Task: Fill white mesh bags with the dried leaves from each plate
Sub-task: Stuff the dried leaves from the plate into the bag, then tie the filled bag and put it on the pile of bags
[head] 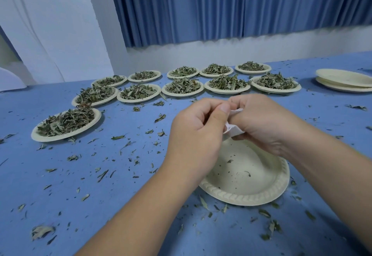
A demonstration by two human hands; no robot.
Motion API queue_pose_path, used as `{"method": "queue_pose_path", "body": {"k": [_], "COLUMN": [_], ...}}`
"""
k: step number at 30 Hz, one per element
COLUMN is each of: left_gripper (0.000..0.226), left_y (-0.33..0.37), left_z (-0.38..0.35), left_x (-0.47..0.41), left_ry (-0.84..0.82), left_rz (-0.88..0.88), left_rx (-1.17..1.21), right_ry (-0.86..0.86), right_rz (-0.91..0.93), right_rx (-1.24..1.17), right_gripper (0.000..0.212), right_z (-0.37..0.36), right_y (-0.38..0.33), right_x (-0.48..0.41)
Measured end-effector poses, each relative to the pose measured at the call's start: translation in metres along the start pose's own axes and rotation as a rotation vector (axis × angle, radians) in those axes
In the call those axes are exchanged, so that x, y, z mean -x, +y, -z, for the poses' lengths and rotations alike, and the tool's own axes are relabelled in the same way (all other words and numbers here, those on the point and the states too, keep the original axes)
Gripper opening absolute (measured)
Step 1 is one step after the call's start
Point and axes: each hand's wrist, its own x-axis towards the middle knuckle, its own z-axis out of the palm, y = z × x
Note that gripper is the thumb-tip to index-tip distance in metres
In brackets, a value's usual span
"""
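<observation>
Item: 2 bare hands over 1 near plate (251,191), which holds only crumbs.

- Left hand (196,135): the forearm crosses the near plate's left rim from below. The hand sits above the plate's far edge, back to the camera, fingers curled inward. The thumb pinches a fold of the white mesh bag (233,130).
- Right hand (265,123): the forearm comes in over the plate's right side. The fingers are curled round the bag, knuckles up, and meet the left thumb.
- White mesh bag: held between both hands, above the plate's far rim. Only 2 small white patches show, the rest is covered by fingers. Its mouth, its drawstring and any contents cannot be made out.
- Filled plates (182,87): 11, heaped with dried leaves (227,82), ranged beyond and to the left of the near plate.
- Stack of plates (344,80): far right of the near plate, 2 rims visible and cut by the frame edge.
- Table (60,175): blue, with leaf fragments (102,175) scattered all round the near plate.
- Curtain (221,4): blue, behind the filled plates.
</observation>
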Motion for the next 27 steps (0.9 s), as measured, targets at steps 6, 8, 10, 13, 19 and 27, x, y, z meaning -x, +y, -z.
{"method": "queue_pose_path", "body": {"k": [6, 8, 10, 13, 19, 27], "left_gripper": [0.028, 0.028, 0.028, 0.023, 0.018, 0.026], "left_y": [0.000, -0.001, -0.002, -0.003, 0.012, 0.034], "left_z": [-0.001, 0.001, 0.003, 0.006, 0.015, -0.032], "left_x": [0.002, 0.000, -0.001, -0.002, -0.007, -0.020], "left_ry": [-0.051, -0.047, -0.019, 0.048, 0.181, 0.044], "left_rz": [-0.040, -0.041, -0.065, -0.103, -0.112, -0.006], "left_rx": [-0.044, -0.048, -0.051, -0.056, 0.075, 0.450], "right_ry": [0.072, 0.092, 0.072, -0.083, -0.324, -0.126], "right_rz": [0.061, 0.057, 0.042, 0.064, 0.237, 0.282], "right_rx": [0.151, 0.153, 0.097, -0.184, -0.328, -0.097], "right_gripper": [0.024, 0.023, 0.017, 0.008, 0.044, 0.036], "right_z": [-0.012, -0.012, -0.009, 0.001, 0.021, 0.032], "right_y": [0.005, 0.006, 0.006, 0.005, -0.005, 0.007], "right_x": [-0.004, -0.005, -0.004, -0.001, 0.007, 0.030]}}
